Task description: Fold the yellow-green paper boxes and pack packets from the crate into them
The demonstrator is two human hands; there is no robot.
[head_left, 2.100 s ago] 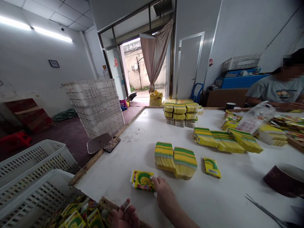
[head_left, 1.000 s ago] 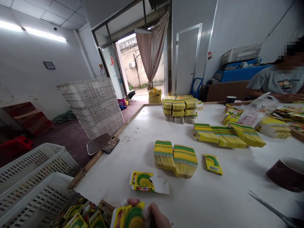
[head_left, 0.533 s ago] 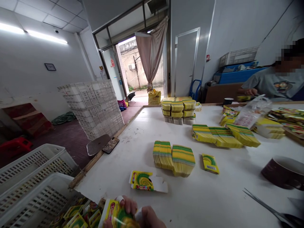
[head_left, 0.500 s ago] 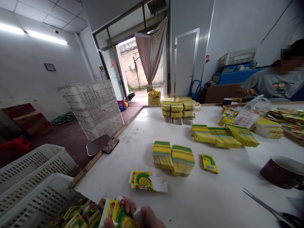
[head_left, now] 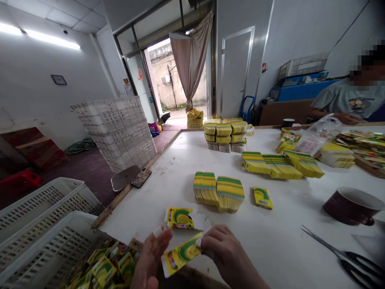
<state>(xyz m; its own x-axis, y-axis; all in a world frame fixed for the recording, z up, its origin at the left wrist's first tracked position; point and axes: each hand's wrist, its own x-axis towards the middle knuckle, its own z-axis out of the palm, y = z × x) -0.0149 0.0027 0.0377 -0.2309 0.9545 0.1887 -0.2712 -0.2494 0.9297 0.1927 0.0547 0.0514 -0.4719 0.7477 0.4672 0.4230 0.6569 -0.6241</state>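
Note:
A flat yellow and green packet point(head_left: 180, 255) hangs above the near table edge. My right hand point(head_left: 230, 255) pinches its right end. My left hand point(head_left: 150, 261) is at its left side with the fingers stretched out and a taped fingertip touching it. Just beyond, another packet point(head_left: 180, 218) lies on the white table point(head_left: 285, 249) with its white flap open. Two leaning rows of the same packets point(head_left: 219, 192) stand further in, with a single packet point(head_left: 262, 197) beside them.
A white crate point(head_left: 60, 241) at lower left holds several loose packets point(head_left: 105, 267). Scissors point(head_left: 345, 255) and a dark mug point(head_left: 349, 205) lie at right. More packet stacks point(head_left: 225, 134) stand farther back. A phone point(head_left: 140, 178) rests at the left edge. Another person point(head_left: 351, 100) sits at the far right.
My hands have come up from the crate over the table edge with one packet. The right hand has shifted to its right end and the left hand has opened.

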